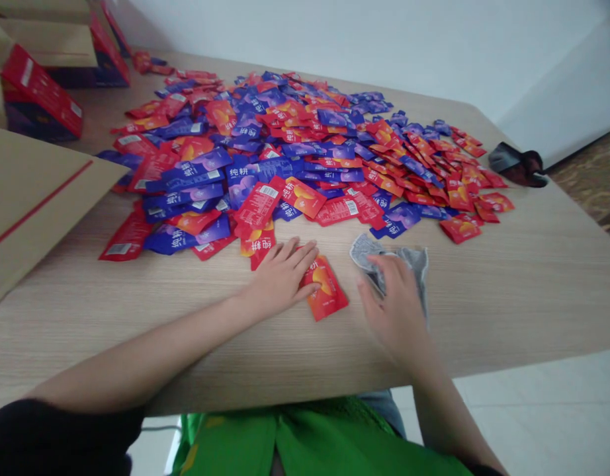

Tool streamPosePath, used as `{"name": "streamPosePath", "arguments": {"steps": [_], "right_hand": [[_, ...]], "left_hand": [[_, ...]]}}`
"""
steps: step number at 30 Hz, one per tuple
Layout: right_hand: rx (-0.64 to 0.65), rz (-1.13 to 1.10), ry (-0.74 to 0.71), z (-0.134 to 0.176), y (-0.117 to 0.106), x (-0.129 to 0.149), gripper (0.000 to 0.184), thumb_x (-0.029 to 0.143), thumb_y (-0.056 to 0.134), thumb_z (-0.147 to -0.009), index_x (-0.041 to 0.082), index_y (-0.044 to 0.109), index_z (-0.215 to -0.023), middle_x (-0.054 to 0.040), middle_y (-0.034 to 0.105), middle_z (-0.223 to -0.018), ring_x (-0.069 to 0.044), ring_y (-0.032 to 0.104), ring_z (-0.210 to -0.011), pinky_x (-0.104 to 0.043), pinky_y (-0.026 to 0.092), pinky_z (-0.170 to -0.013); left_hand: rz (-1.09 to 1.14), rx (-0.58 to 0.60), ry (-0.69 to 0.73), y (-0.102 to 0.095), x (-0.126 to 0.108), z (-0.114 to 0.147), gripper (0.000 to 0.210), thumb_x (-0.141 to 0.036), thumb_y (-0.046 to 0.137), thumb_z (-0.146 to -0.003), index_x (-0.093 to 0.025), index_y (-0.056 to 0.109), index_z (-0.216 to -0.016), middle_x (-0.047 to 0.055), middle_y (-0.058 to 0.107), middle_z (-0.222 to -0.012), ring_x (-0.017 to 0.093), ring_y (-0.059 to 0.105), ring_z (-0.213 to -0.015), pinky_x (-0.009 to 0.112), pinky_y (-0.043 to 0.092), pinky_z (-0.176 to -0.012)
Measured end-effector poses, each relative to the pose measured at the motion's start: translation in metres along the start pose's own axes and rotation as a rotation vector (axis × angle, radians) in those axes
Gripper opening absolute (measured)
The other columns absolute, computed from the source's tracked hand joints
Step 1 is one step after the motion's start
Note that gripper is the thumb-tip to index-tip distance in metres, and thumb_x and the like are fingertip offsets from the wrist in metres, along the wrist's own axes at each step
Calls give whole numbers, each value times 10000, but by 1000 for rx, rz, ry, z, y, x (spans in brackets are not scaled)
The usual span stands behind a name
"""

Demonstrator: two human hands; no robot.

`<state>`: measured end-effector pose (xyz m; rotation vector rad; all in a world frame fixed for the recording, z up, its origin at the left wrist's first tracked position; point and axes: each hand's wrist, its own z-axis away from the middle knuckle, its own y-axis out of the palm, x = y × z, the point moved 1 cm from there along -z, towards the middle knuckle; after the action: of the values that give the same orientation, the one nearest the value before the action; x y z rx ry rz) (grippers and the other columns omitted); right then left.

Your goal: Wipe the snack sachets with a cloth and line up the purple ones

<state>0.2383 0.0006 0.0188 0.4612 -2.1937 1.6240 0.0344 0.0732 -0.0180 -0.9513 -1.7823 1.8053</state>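
Observation:
My left hand (280, 279) lies flat, fingers stretched out, over the upper left part of a red pouch (327, 294). The pouch rests on the table with its orange fruit picture facing up. My right hand (397, 307) hovers at or on a crumpled grey cloth (418, 261); its thumb and forefinger are apart, and slight blur hides whether it touches the cloth. Just beyond both hands spreads a big heap of red and blue-purple pouches (270, 168), some showing white barcodes.
Open cardboard boxes with red and dark blue sides (42, 92) stand at the left, and a tan flap (42, 205) juts over the table (533, 277). A dark, cup-like object (517, 164) sits near the right edge. A white wall (335, 39) rises behind.

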Motion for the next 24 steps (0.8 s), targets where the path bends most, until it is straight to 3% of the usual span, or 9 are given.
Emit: {"name": "streamPosePath", "arguments": {"steps": [2,5,8,10,13,15,17,21,24], "right_hand": [[-72,146,-26,-8,0,-13,477,401,551,-890,188,503,-1314,-193,484,-1350,-370,454,-1234,-561,385,-978],[43,322,-31,-19,12,-34,469,392,516,-912,203,517,-1341,-190,465,-1379,-392,463,-1201,-595,371,-948],[119,394,-12,-25,22,-56,403,315,452,-935,208,563,-1308,-179,520,-1291,-360,509,-1107,-543,402,-908],[84,342,7,-28,18,-69,396,277,448,-928,198,571,-1296,-175,521,-1256,-326,525,-1071,-491,420,-902],[-95,105,45,-31,5,-71,402,260,474,-916,186,538,-1306,-146,550,-1167,-270,553,-1017,-427,449,-886],[-221,-60,22,-30,-1,-53,390,270,497,-916,199,528,-1298,-107,575,-1088,-244,562,-983,-405,464,-870],[-261,-168,-66,-28,3,-20,344,260,492,-928,220,554,-1263,-86,573,-1073,-224,564,-974,-389,468,-867],[-21,-65,-283,-22,38,50,323,238,450,-958,267,608,-1239,-99,523,-1252,-234,529,-1039,-400,440,-888],[151,195,-322,-19,65,69,350,289,425,-977,249,593,-1281,-119,519,-1324,-272,499,-1024,-436,408,-855]], "left_hand": [[-25,-2,-64,-1,-1,0,653,-527,437,-955,-125,400,-1468,141,363,-1544,366,318,-1407,512,298,-1116],[-61,-13,-154,-7,-7,5,644,-486,435,-964,-80,404,-1462,180,382,-1524,375,356,-1385,503,331,-1099],[-77,-6,-135,-13,-8,18,647,-466,432,-968,-91,357,-1489,168,360,-1539,365,338,-1401,497,309,-1119],[-80,24,-69,-15,-3,29,628,-445,404,-980,-105,329,-1503,147,337,-1556,343,311,-1421,493,286,-1137],[-82,54,-1,-12,5,45,620,-448,385,-985,-93,351,-1492,150,356,-1545,333,317,-1420,490,293,-1137],[-95,32,-15,-9,6,52,621,-451,401,-977,-79,383,-1475,161,393,-1523,340,336,-1406,488,306,-1131],[-115,0,-58,-8,2,54,614,-442,415,-972,-67,411,-1458,170,429,-1497,348,353,-1390,487,322,-1122],[-122,-23,-75,-10,-15,52,577,-438,474,-938,-53,529,-1365,196,514,-1408,367,407,-1339,480,379,-1072],[-113,-33,-74,-11,-22,51,488,-389,501,-922,-62,616,-1264,200,552,-1353,359,425,-1321,460,393,-1055]]}}
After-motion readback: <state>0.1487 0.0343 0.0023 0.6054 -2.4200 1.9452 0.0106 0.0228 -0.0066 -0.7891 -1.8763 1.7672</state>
